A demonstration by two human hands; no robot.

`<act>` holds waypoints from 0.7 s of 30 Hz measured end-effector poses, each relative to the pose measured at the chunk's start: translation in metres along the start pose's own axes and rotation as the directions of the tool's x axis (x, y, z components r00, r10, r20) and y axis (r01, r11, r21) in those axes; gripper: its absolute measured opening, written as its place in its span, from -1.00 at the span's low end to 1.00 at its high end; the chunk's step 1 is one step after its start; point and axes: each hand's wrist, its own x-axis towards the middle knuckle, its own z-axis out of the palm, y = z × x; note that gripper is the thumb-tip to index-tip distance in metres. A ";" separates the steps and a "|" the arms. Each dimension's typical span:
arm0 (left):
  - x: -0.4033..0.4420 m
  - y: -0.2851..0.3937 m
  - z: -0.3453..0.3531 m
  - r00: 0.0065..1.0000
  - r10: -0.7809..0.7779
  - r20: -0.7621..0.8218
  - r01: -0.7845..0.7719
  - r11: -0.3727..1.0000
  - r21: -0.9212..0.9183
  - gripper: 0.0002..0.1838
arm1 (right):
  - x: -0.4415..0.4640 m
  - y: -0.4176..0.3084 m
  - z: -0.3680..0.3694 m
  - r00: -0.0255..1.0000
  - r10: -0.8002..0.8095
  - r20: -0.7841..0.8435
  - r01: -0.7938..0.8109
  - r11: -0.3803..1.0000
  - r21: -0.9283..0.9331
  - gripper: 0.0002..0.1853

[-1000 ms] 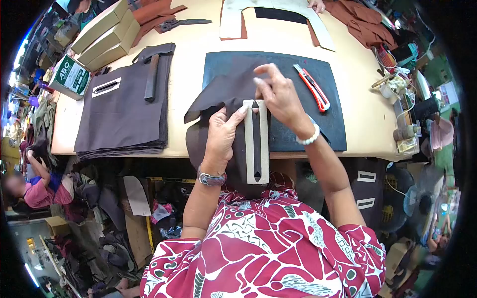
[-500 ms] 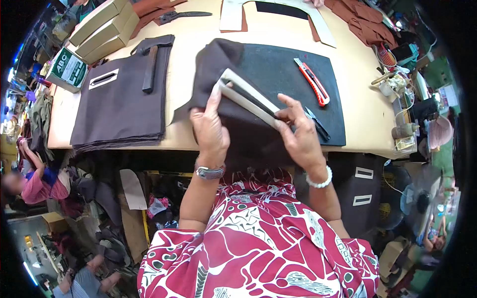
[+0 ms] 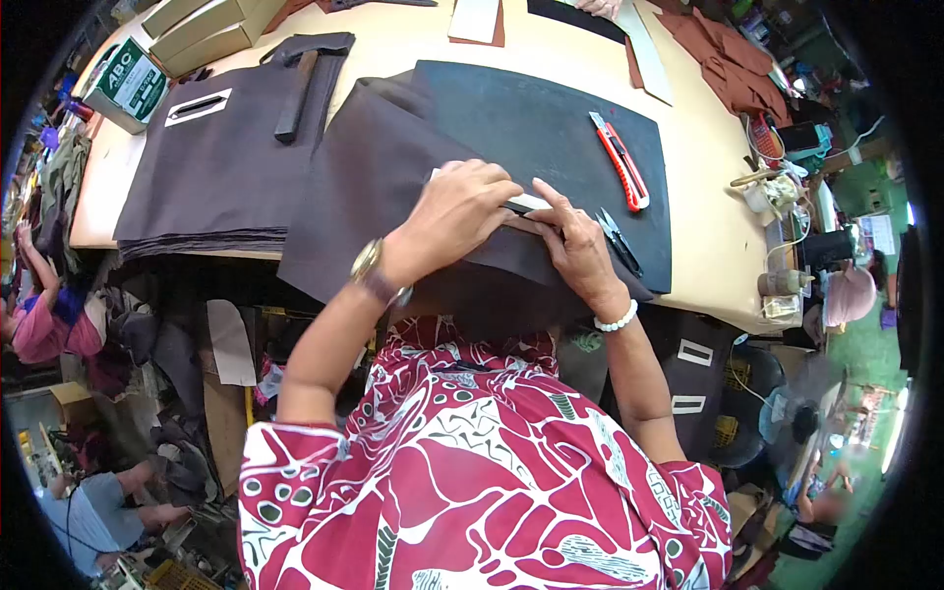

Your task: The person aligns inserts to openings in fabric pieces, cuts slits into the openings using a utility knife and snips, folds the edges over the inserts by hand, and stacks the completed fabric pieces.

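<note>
A dark brown fabric panel [image 3: 369, 167] lies over the front of the table, its near edge drooping toward my lap. A white rectangular frame [image 3: 526, 203] is set in it around a slit, mostly hidden by my fingers. My left hand [image 3: 457, 211], back up and fingers bent, is closed on the frame's left part and the fabric. At the frame's right end, my right hand [image 3: 578, 241] pinches the edge between thumb and fingers. Right of my hands, a red utility knife [image 3: 619, 162] and small dark thread snips [image 3: 619, 241] rest on the black cutting mat [image 3: 521, 113].
At left lies a stack of brown panels [image 3: 216, 192] with a hammer [image 3: 297, 98] on top. Behind it stand cardboard boxes [image 3: 211, 34] and a green-and-white ABC box [image 3: 128, 84]. Rust-coloured pieces [image 3: 718, 64] lie back right. Another person's hand [image 3: 600, 8] shows at the far edge.
My left hand has turned over and moved right along the frame, now covering much of it. The panel has come down flatter and spreads further left. My right hand stays near the right end.
</note>
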 end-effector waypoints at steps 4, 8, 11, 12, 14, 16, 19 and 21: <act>0.022 -0.032 0.021 0.920 0.008 0.393 0.070 0.980 -0.185 -0.81 | -0.004 0.005 0.006 0.998 -0.007 -0.062 0.010 0.999 0.042 -0.44; 0.015 -0.041 0.015 0.895 -0.024 0.446 0.173 0.939 -0.296 -0.83 | -0.003 0.006 0.007 0.997 -0.012 -0.082 0.016 0.999 0.045 -0.44; 0.005 -0.045 0.013 0.935 -0.006 0.355 0.122 0.944 -0.305 -0.83 | -0.004 0.008 0.007 0.991 -0.089 -0.101 0.087 0.996 -0.020 -0.49; 0.002 -0.045 0.013 0.946 0.000 0.325 0.105 0.946 -0.306 -0.84 | -0.004 0.008 0.007 0.987 -0.133 -0.093 0.129 0.990 -0.058 -0.51; -0.002 -0.046 0.014 0.959 0.004 0.282 0.087 0.947 -0.310 -0.85 | -0.006 0.007 0.005 0.973 -0.217 -0.073 0.206 0.969 -0.133 -0.55; -0.004 -0.048 0.018 0.967 -0.002 0.255 0.085 0.945 -0.316 -0.86 | -0.011 0.014 0.001 0.947 -0.319 -0.033 0.307 0.932 -0.192 -0.60; -0.004 -0.050 0.019 0.972 0.025 0.235 0.053 0.945 -0.322 -0.85 | -0.018 0.015 -0.003 0.960 -0.276 -0.055 0.269 0.957 -0.104 -0.64; -0.004 -0.051 0.020 0.972 0.036 0.231 0.042 0.946 -0.322 -0.85 | -0.018 0.010 -0.006 0.993 -0.092 -0.075 0.091 0.996 -0.015 -0.65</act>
